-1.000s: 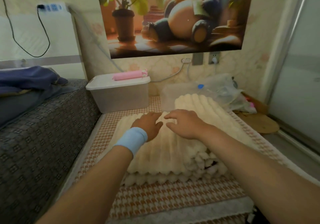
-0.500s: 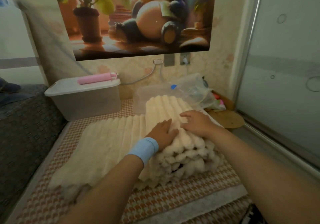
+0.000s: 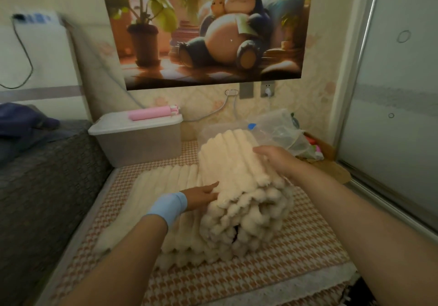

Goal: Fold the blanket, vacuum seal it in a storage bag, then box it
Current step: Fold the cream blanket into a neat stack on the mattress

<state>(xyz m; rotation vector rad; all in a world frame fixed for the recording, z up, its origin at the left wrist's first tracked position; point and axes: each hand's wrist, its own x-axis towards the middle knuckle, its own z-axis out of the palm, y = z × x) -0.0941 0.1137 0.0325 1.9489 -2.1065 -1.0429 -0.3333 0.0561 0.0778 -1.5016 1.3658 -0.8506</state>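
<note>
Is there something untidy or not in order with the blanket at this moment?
Yes. The blanket is unevenly folded: its right part is bunched thick with ragged layered edges, while a flat single layer lies spread to the left on the mat.

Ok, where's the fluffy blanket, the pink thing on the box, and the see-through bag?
blanket (image 3: 233, 161): head view, top ribbed layer of the folded stack.
pink thing (image 3: 151, 113): head view, middle of the tube lying on the box lid.
see-through bag (image 3: 276, 125): head view, crumpled plastic behind the blanket.
</note>
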